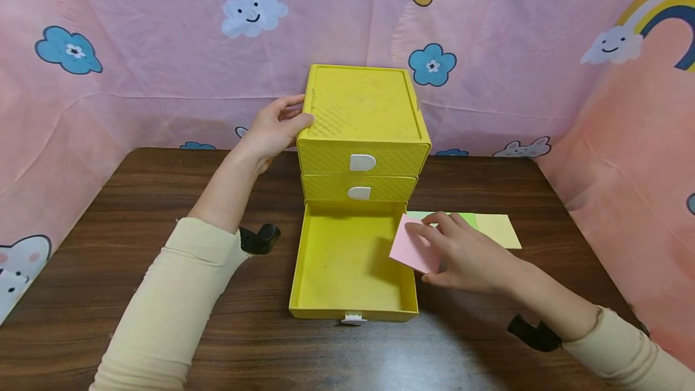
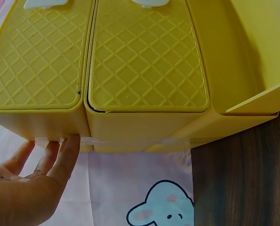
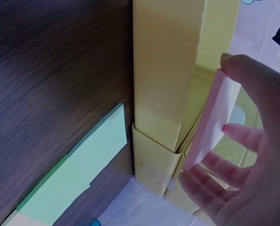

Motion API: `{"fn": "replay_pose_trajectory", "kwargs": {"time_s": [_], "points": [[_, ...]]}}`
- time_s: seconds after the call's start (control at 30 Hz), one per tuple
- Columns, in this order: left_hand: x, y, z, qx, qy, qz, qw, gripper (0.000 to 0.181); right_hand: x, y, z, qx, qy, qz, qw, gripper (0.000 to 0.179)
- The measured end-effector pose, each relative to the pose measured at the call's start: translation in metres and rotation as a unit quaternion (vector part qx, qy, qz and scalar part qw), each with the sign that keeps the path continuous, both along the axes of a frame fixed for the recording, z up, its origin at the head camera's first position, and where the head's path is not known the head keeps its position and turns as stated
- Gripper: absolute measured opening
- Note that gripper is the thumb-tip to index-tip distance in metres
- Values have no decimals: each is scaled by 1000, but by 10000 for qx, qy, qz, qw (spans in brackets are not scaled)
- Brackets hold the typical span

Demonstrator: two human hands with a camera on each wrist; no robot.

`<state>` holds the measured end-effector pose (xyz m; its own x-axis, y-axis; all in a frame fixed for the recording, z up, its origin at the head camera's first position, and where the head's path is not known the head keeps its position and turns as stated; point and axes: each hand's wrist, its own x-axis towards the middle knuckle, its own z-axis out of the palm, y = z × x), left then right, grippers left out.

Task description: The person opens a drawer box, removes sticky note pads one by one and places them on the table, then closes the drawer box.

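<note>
A yellow three-drawer cabinet (image 1: 365, 101) stands on the table with its bottom drawer (image 1: 347, 270) pulled out; no contents show in that drawer. My left hand (image 1: 274, 128) rests against the cabinet's left side near the top, thumb at the upper edge; in the left wrist view its fingertips press the side wall (image 2: 55, 125). With thumb and fingertips, my right hand (image 1: 469, 255) pinches a pink sticky note pad (image 1: 409, 245) by its edges, tilted over the drawer's right wall. The right wrist view shows the pad's thickness (image 3: 210, 122).
Right of the cabinet, a light green pad (image 3: 78, 174) and a pale yellow pad (image 1: 498, 231) lie in a row on the dark wooden table (image 1: 260, 330). The upper two drawers, with white handles (image 1: 362, 163), are closed. A pink patterned cloth (image 1: 179, 59) hangs behind and beside the table.
</note>
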<state>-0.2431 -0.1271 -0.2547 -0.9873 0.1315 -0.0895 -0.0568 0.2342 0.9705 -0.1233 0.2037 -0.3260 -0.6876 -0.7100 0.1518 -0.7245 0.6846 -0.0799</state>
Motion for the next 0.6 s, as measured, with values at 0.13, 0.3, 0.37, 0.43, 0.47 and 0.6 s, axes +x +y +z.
{"fn": "replay_pose_trajectory", "kwargs": {"time_s": [0.13, 0.3, 0.37, 0.43, 0.47, 0.6], "points": [[0, 1, 0, -20, -3, 14, 10000, 58, 1, 5, 0, -82, 112, -90, 9999, 75], [1, 1, -1, 8, 40, 2, 10000, 57, 2, 13, -1, -99, 55, -376, 9992, 75], [1, 1, -1, -6, 57, -5, 10000, 57, 2, 17, -2, -88, 3, -482, 9988, 76], [2, 1, -1, -13, 68, -6, 10000, 57, 2, 21, -2, -85, -13, -580, 9983, 77], [2, 1, -1, -21, 69, -6, 10000, 57, 2, 23, -2, -107, -15, -620, 9980, 77], [2, 1, 0, 19, 65, 21, 10000, 57, 1, 30, -2, -181, 10, -728, 9972, 77]]}}
